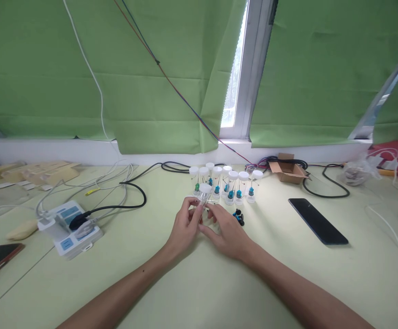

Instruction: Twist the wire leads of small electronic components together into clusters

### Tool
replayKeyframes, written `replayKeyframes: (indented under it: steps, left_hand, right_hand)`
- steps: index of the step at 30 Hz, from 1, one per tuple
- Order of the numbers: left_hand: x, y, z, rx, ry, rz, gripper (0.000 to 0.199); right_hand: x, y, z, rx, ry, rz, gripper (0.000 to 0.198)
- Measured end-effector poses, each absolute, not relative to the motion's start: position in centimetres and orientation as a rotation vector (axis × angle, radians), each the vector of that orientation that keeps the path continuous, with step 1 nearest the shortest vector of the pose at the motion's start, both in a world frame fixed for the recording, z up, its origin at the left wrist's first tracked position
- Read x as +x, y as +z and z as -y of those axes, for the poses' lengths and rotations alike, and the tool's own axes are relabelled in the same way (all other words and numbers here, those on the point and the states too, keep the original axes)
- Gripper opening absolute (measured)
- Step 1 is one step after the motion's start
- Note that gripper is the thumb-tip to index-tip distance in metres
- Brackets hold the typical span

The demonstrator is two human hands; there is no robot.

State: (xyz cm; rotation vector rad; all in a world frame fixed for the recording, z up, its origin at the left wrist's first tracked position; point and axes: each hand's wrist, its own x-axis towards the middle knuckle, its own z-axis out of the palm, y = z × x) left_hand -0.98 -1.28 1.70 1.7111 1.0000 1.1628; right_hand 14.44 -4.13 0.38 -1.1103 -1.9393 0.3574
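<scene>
- the left hand (186,224) pinches a small clear container with a white cap (205,188) between thumb and fingers; it stands up out of the grip, just beyond the fingertips.
- the right hand (227,230) has its fingers curled in close beside it; whether they pinch something small or only steady the container, i cannot tell.
- with the left grip low on the clear wall, as it looks here, the cap stays free; best keep that hold light, since thin plastic would likely flex under a hard squeeze.
- let the right fingertips do the fine work, with both wrists low over the table (219,292) for steadiness.
- the row of capped containers (233,185) stands upright just beyond the hands, near enough that a quick outward push could topple some; small, slow moves seem wiser.
- the little blue and black parts (239,217) lie just beyond the right hand, to its right; mind the knuckles there, as a brush could scatter them.
</scene>
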Motion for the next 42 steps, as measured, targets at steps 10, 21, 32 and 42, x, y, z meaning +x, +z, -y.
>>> replayKeyframes:
  steps: [10,21,32,42]
  left_hand:
    - [-1.1,1.4,1.3,2.072,1.01,-1.025,0.025]
    - [-1.2,1.3,1.4,2.193,0.991,-0.977,0.022]
    - [-1.1,0.7,1.6,2.211,0.891,-0.991,0.03]
    - [-1.1,0.7,1.6,2.245,0.886,-0.993,0.027]
  right_hand:
    - [15.9,1.0,2.8,-1.244,0.365,1.589,0.036]
    - [16.0,1.2,2.7,-1.226,0.481,1.585,0.032]
    - [15.9,0.8,3.0,-1.218,0.441,1.516,0.028]
    - [15.7,0.6,2.9,-1.238,0.415,1.519,0.028]
